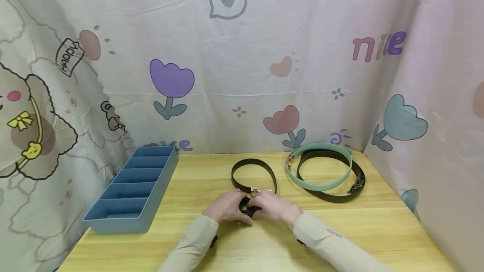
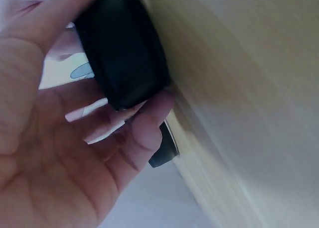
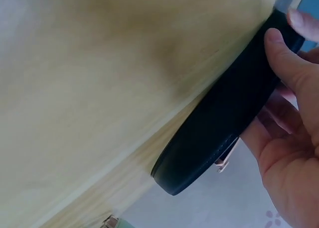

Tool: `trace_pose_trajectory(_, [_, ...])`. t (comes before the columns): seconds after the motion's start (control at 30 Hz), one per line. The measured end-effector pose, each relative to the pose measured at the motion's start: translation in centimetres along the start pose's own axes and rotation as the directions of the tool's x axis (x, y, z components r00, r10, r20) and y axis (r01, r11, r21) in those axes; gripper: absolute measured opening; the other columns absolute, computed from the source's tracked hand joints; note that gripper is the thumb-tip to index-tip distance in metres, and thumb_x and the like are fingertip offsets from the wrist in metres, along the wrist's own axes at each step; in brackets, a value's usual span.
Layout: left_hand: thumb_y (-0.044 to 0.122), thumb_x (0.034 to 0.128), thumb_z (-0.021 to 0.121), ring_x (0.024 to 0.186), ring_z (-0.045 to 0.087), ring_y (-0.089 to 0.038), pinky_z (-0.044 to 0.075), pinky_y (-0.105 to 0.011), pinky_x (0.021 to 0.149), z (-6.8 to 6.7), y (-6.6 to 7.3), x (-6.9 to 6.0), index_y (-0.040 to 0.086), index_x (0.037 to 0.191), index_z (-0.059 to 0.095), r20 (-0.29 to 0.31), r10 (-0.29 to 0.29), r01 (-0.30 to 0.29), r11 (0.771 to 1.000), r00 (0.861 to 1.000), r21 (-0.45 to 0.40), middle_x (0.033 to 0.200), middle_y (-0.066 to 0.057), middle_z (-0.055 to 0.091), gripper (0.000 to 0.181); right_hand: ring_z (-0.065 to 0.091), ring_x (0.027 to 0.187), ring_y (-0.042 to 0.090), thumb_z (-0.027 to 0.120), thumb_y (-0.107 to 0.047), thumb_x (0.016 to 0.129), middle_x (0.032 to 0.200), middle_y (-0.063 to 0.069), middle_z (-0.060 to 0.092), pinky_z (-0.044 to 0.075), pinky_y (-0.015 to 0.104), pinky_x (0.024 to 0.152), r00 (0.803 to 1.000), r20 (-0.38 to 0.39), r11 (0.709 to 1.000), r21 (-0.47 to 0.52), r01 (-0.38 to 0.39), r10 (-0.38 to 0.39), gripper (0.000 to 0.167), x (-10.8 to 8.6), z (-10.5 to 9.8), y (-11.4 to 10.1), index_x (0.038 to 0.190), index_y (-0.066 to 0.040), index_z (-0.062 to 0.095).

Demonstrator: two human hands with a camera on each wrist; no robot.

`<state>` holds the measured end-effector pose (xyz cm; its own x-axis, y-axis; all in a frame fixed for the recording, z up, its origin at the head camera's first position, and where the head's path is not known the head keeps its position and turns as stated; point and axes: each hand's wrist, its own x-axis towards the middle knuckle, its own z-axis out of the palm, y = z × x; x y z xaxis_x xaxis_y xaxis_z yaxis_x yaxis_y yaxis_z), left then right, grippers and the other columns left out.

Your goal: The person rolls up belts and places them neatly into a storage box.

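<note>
A tightly coiled black belt stands on edge at the table's front middle, between both hands. My left hand curls round its left side; in the left wrist view, thumb and fingers of the left hand surround the dark coil. My right hand pinches the right side. The right wrist view shows the right hand with its thumb against a black band. Just behind the hands lies a wider black belt loop with a gold-coloured buckle, partly hidden by the fingers.
A blue-grey organizer with several compartments stands at the left. At the back right, a mint green belt overlaps a larger black belt. Patterned curtains enclose the wooden table at the back and sides.
</note>
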<state>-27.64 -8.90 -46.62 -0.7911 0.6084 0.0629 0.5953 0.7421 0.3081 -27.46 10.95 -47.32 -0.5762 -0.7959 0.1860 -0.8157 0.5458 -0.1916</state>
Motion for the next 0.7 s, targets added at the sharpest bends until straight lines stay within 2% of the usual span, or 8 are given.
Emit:
trace_pose_trajectory(0.1, [0.058,0.0607,0.085,0.073,0.055,-0.007,0.049,-0.028,0.070,0.26,0.23,0.33,0.021,0.094,0.067,-0.034,-0.030,0.031,0.999,0.999,0.025,0.084,0.007,0.066,0.053,0.061,0.090,0.001,0.071,-0.028,0.088,0.102,-0.005,0.067,0.048,0.014,0.081,1.000,0.010,1.000,-0.003,0.006,-0.006,0.021,-0.16,-0.14,0.05,0.108,-0.020,0.073])
trace_pose_trajectory(0.2, [0.056,0.0614,0.085,0.073,0.056,-0.008,0.049,-0.029,0.070,0.24,0.44,0.44,0.020,0.091,0.067,-0.040,-0.027,0.030,0.998,0.999,0.059,0.082,0.007,0.066,0.050,0.062,0.098,0.004,0.070,-0.026,0.088,0.110,-0.003,0.068,0.048,0.016,0.088,1.000,0.022,1.000,0.008,0.022,-0.022,0.029,-0.36,-0.29,0.20,0.116,-0.018,0.070])
trace_pose_trajectory(0.3, [0.052,0.0627,0.086,0.076,0.058,-0.009,0.050,-0.030,0.073,0.10,0.34,0.34,0.019,0.095,0.067,-0.028,-0.010,0.012,0.997,1.000,0.074,0.086,0.005,0.066,0.050,0.063,0.101,0.006,0.071,-0.021,0.088,0.113,-0.001,0.068,0.048,0.017,0.088,0.999,0.041,0.999,0.024,0.032,-0.033,0.034,-0.39,-0.34,0.43,0.121,-0.016,0.068])
trace_pose_trajectory(0.4, [0.050,0.0655,0.085,0.078,0.056,-0.008,0.048,-0.028,0.072,-0.08,0.26,0.36,0.020,0.096,0.066,-0.002,0.015,-0.015,0.997,1.000,0.082,0.088,0.006,0.064,0.047,0.062,0.100,0.005,0.071,-0.019,0.088,0.113,-0.001,0.068,0.047,0.017,0.088,0.998,0.052,0.999,0.040,0.030,-0.033,0.033,-0.37,-0.39,0.64,0.121,-0.015,0.067])
trace_pose_trajectory(0.53, [0.047,0.0681,0.085,0.080,0.054,-0.008,0.047,-0.028,0.072,-0.25,0.25,0.28,0.022,0.097,0.064,0.033,0.025,-0.028,0.997,0.999,0.072,0.090,0.006,0.061,0.043,0.061,0.099,0.004,0.071,-0.022,0.087,0.111,-0.002,0.067,0.048,0.018,0.089,0.999,0.027,0.999,0.026,0.022,-0.022,0.030,-0.36,-0.21,0.57,0.116,-0.016,0.069])
trace_pose_trajectory(0.7, [0.052,0.0652,0.085,0.077,0.054,-0.008,0.047,-0.028,0.070,-0.21,0.49,0.19,0.021,0.096,0.064,0.024,-0.022,0.021,0.999,0.999,0.030,0.087,0.007,0.061,0.049,0.062,0.096,0.003,0.070,-0.023,0.088,0.107,-0.004,0.068,0.048,0.016,0.087,0.999,0.005,0.999,0.022,0.034,-0.034,0.025,-0.37,-0.11,0.28,0.112,-0.016,0.071])
